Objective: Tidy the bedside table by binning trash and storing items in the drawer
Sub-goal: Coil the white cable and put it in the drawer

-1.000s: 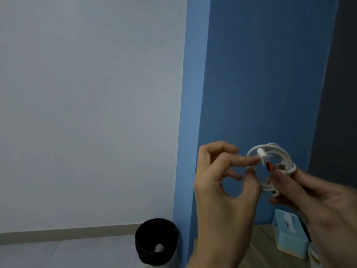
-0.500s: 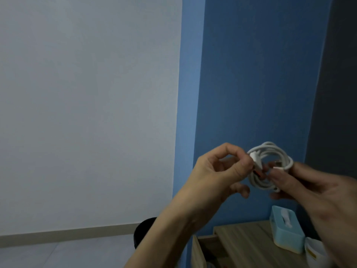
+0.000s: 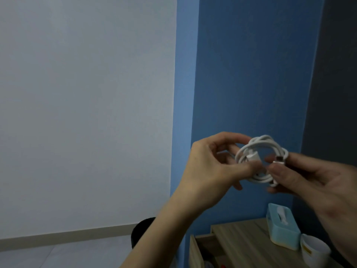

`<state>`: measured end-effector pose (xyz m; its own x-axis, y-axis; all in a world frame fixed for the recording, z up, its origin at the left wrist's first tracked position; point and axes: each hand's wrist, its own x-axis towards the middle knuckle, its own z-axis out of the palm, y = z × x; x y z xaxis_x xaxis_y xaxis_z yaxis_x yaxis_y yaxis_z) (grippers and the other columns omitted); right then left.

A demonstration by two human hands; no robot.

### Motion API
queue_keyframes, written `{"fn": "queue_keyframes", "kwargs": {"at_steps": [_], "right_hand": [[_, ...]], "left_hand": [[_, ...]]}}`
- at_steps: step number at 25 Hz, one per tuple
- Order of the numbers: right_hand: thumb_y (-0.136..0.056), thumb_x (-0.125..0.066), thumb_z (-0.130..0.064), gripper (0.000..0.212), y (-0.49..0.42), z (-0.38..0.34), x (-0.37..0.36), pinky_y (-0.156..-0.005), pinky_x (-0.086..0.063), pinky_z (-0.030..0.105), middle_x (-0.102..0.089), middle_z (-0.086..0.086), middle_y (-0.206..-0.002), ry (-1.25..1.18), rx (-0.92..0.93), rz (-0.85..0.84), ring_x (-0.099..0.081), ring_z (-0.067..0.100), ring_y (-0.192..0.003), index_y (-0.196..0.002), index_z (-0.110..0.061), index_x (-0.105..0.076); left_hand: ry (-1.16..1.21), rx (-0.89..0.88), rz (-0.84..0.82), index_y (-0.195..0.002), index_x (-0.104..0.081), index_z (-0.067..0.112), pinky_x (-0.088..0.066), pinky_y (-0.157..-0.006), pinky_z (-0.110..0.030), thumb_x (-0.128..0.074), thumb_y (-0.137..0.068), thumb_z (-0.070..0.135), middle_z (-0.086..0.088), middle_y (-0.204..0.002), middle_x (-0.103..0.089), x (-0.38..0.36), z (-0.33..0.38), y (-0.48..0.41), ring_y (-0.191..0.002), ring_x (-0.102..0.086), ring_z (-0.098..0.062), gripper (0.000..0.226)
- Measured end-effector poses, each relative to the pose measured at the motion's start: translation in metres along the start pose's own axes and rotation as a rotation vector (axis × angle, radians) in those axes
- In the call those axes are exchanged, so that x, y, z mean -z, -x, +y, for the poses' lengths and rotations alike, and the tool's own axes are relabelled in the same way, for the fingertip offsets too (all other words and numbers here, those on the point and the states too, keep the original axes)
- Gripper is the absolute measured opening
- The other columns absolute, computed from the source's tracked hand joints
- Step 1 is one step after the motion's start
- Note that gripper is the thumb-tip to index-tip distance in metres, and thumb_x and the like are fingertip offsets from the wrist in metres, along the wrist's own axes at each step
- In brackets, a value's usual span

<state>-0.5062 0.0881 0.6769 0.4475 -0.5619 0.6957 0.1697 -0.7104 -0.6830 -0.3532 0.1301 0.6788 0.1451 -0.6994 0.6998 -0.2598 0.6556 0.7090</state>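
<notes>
A coiled white charging cable (image 3: pixel 260 146) is held up in front of the blue wall, well above the bedside table. My left hand (image 3: pixel 210 167) pinches one plug end of the coil between thumb and fingers. My right hand (image 3: pixel 309 180) grips the coil's right side, its thumb by the other plug. Below, the wooden bedside table (image 3: pixel 249 240) shows at the bottom right, with its drawer (image 3: pixel 201 248) pulled open at the left. A black bin (image 3: pixel 141 231) stands on the floor left of the table, mostly hidden behind my left forearm.
On the tabletop stand a light blue tissue box (image 3: pixel 282 229) and a white paper cup (image 3: pixel 313 250) near the right edge. Small items lie inside the drawer, too dark to tell. A grey-white wall fills the left half of the view.
My left hand went from an open pinch to closing on the cable's plug end. The view shifted, so the table and open drawer show more and the bin is now mostly covered.
</notes>
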Motion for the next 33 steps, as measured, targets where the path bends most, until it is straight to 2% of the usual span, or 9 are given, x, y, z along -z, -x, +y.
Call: {"fn": "queue_keyframes", "kwargs": {"at_steps": [5,9,11,15,19,21,25,28,33], "right_hand": [[-0.048,-0.062,-0.075,0.039,0.001,0.001,-0.004,-0.057,-0.052,0.009,-0.074,-0.011,-0.079,0.079,0.02,0.044,-0.07,0.006,-0.057,-0.075,-0.048,-0.071],[-0.053,-0.064,-0.057,0.025,0.001,0.007,-0.013,-0.058,-0.053,0.013,-0.074,-0.003,-0.076,0.021,0.042,0.084,-0.07,0.01,-0.055,-0.074,-0.045,-0.073],[-0.055,-0.066,-0.055,0.026,0.0,0.011,-0.015,-0.059,-0.055,0.018,-0.074,-0.002,-0.076,-0.005,0.053,0.112,-0.071,0.012,-0.056,-0.077,-0.043,-0.073],[-0.051,-0.07,-0.058,0.035,-0.004,0.015,-0.013,-0.054,-0.053,0.011,-0.076,-0.006,-0.075,-0.042,0.02,0.027,-0.07,0.008,-0.059,-0.08,-0.039,-0.075],[-0.063,-0.066,-0.037,0.012,-0.009,0.021,-0.009,-0.049,-0.05,0.011,-0.075,-0.002,-0.07,-0.132,-0.059,0.056,-0.064,0.008,-0.053,-0.07,-0.036,-0.076],[-0.063,-0.068,-0.043,0.014,-0.008,0.023,-0.01,-0.051,-0.052,0.012,-0.075,0.003,-0.074,-0.147,-0.055,0.038,-0.064,0.009,-0.056,-0.07,-0.034,-0.077],[-0.041,-0.069,-0.075,0.056,-0.006,0.03,-0.011,-0.054,-0.055,0.017,-0.073,0.011,-0.081,-0.144,-0.055,0.004,-0.067,0.01,-0.061,-0.074,-0.031,-0.077],[-0.032,-0.071,-0.075,0.062,-0.006,0.042,-0.012,-0.052,-0.053,0.016,-0.069,0.016,-0.079,-0.185,-0.11,0.036,-0.066,0.012,-0.058,-0.069,-0.026,-0.078],[-0.016,-0.076,-0.073,0.077,0.003,0.079,-0.018,-0.048,-0.051,0.015,-0.07,0.006,-0.064,-0.262,-0.302,0.043,-0.064,0.008,-0.053,-0.069,-0.017,-0.078]], "left_hand": [[-0.276,-0.169,0.236,-0.082,-0.065,0.022,-0.053,-0.047,-0.043,-0.068,-0.071,0.0,0.008,-0.052,-0.049,-0.012,-0.005,0.005,-0.058,-0.059,-0.028,0.025],[-0.47,-0.345,0.414,-0.077,-0.058,0.019,-0.045,-0.049,-0.023,-0.06,-0.065,-0.002,0.014,-0.052,-0.041,-0.017,-0.014,0.004,-0.048,-0.044,-0.007,0.023],[-0.5,-0.341,0.447,-0.077,-0.053,0.022,-0.045,-0.049,-0.023,-0.058,-0.069,0.003,0.013,-0.053,-0.044,-0.02,-0.018,0.004,-0.049,-0.045,-0.004,0.021],[-0.072,-0.017,0.29,-0.085,-0.051,0.022,-0.058,-0.06,-0.046,-0.061,-0.08,0.012,-0.011,-0.071,-0.07,-0.017,-0.021,0.01,-0.065,-0.067,-0.032,0.014],[0.233,0.269,0.118,-0.099,-0.06,0.009,-0.059,-0.069,-0.031,-0.071,-0.075,0.024,-0.012,-0.084,-0.072,-0.004,-0.02,0.01,-0.083,-0.07,-0.021,0.031],[0.266,0.316,0.141,-0.097,-0.061,0.006,-0.059,-0.069,-0.029,-0.065,-0.078,0.028,-0.008,-0.082,-0.071,-0.006,-0.024,0.01,-0.081,-0.07,-0.017,0.029],[0.426,0.35,0.206,-0.089,-0.057,0.004,-0.059,-0.072,-0.027,-0.063,-0.084,0.014,-0.015,-0.083,-0.073,-0.008,-0.03,0.009,-0.076,-0.07,-0.019,0.012],[0.553,0.357,0.263,-0.088,-0.055,0.006,-0.058,-0.071,-0.024,-0.064,-0.081,0.002,-0.019,-0.09,-0.073,-0.008,-0.037,0.011,-0.076,-0.068,-0.019,0.011],[0.62,0.39,0.416,-0.086,-0.062,0.01,-0.055,-0.06,-0.018,-0.061,-0.077,-0.014,-0.005,-0.067,-0.072,-0.012,-0.075,0.021,-0.059,-0.066,-0.01,0.026]]}}
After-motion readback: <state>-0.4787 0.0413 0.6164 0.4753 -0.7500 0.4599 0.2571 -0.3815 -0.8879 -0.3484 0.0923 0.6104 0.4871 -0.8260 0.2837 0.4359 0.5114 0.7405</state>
